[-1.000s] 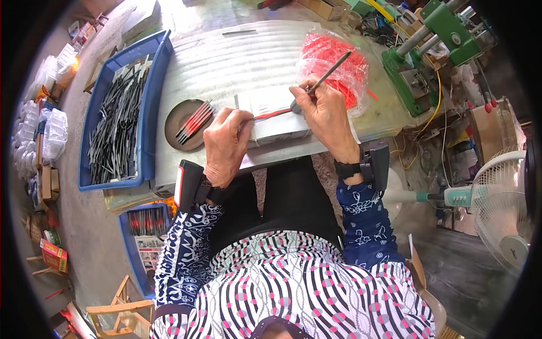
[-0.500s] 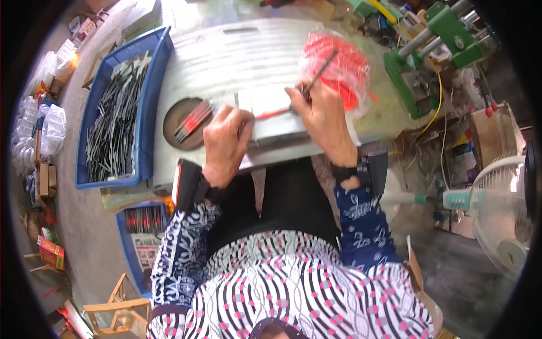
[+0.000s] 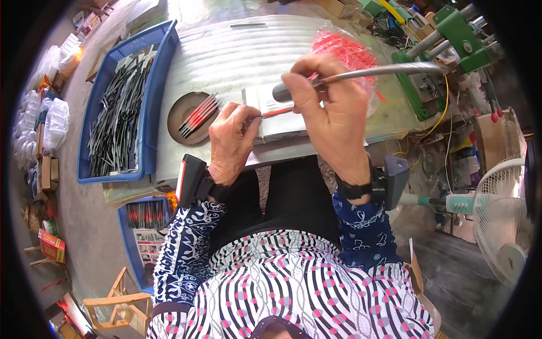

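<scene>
Head view. The right hand (image 3: 333, 113) is closed around a metal rod tool (image 3: 372, 72) with a dark grip, held nearly level above the desk (image 3: 226, 56); the shaft is directed toward the right edge of the picture. The left hand (image 3: 231, 141) is closed in a pinch on a thin red strip (image 3: 278, 112), which is laid across a small pale block (image 3: 282, 121) at the near edge of the desk, below the right hand. A round brown dish (image 3: 183, 116) holding red and dark strips is seen just beside the left hand. A blue tray (image 3: 149, 90) filled with dark strips is placed further left. A clear bag of red pieces (image 3: 350, 48) is partly hidden behind the right hand.
</scene>
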Available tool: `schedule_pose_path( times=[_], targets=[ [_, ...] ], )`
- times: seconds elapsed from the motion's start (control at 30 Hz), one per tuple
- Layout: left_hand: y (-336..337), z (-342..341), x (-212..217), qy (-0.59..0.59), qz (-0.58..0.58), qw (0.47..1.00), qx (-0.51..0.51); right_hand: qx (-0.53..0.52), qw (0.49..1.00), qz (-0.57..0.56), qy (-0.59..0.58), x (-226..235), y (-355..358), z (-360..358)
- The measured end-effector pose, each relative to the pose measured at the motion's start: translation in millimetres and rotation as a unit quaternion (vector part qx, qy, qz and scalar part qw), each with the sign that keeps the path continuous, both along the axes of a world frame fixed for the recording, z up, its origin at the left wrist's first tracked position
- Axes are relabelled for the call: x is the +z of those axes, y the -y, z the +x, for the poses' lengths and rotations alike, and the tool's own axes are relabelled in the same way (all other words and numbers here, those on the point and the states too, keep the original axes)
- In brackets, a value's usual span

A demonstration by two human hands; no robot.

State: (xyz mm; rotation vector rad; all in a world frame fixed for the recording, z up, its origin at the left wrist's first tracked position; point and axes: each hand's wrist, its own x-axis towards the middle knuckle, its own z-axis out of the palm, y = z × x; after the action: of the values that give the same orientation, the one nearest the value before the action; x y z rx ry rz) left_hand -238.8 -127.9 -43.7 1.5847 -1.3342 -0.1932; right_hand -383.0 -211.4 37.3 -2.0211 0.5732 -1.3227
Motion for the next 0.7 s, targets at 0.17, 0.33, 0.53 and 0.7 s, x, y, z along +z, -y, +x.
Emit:
schedule_pose_path(
  times=[0.17, 0.33, 0.53, 0.7],
  targets=[
    [2.5, -1.3, 0.6, -0.003, -0.007, 1.0, 0.01, 0.009, 0.982, 0.055, -0.182, -14.7, 0.6, 22.9],
    [4.6, 1.3, -0.9, 0.04, 0.001, 0.999, 0.008, -0.018, 0.972, -0.006, -0.235, -36.0, 16.5, 28.3],
    [2.0, -0.1, -5.6, 0.021, -0.03, 0.999, 0.011, -0.013, 1.0, 0.007, -0.017, 13.7, 2.6, 5.2],
    [0.0, -0.7, -3.1, 0.036, -0.015, 0.999, 0.012, -0.025, 0.989, -0.009, -0.147, -15.0, -5.0, 33.9]
  ],
)
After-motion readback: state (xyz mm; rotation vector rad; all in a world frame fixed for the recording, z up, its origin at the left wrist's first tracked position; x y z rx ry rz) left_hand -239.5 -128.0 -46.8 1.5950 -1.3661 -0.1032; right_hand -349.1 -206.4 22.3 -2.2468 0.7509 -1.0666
